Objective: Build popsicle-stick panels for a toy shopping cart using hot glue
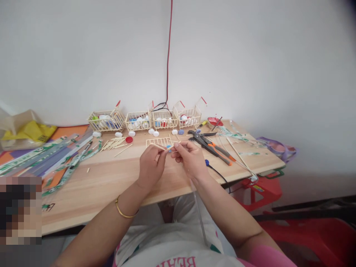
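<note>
Close together above the table, my left hand (151,163) and my right hand (191,159) are both closed in a pinch. A thin pale wooden stick (159,147) is held by my left fingers. At the fingertips of my right hand is another short piece of pale stick; the fingers partly hide it. Just behind the hands lies a flat ladder-like frame of wooden sticks (158,141), with a blue bottle cap (168,148) beside it. A clear thin rod (198,211) slants down below my right wrist.
Several small stick-built carts (107,120) holding bottle caps line the wall. Loose sticks (113,144) and a red cap (129,139) lie left; orange-handled pliers (213,148) lie right. Packaged strips (47,155) cover the table's left end. A red stool (261,193) stands at right.
</note>
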Available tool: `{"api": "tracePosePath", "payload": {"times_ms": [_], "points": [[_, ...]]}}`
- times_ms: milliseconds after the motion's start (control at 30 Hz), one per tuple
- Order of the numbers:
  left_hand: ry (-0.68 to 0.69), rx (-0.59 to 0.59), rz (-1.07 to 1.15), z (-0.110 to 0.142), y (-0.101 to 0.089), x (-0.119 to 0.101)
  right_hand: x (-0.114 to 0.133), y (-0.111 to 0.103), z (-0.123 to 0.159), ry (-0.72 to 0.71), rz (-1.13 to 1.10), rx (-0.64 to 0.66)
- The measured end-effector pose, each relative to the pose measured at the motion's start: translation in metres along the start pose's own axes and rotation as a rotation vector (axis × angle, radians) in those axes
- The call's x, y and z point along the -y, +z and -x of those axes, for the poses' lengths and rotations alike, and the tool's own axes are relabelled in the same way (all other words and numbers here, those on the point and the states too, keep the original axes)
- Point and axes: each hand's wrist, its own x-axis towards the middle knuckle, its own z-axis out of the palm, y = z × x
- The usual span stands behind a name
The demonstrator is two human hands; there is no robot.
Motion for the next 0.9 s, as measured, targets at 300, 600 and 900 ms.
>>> {"api": "tracePosePath", "payload": {"times_ms": [300, 600, 900], "points": [[-0.010, 0.001, 0.015, 0.001, -0.002, -0.001, 0.001, 0.002, 0.001, -0.073, 0.086, 0.033], [0.014, 0.033, 0.005, 0.002, -0.002, -0.001, 0.011, 0.000, 0.005, -0.101, 0.267, 0.078], [-0.118, 0.096, 0.153, -0.004, -0.003, 0.001, 0.029, -0.021, 0.005, -0.364, 0.586, -0.020]]}}
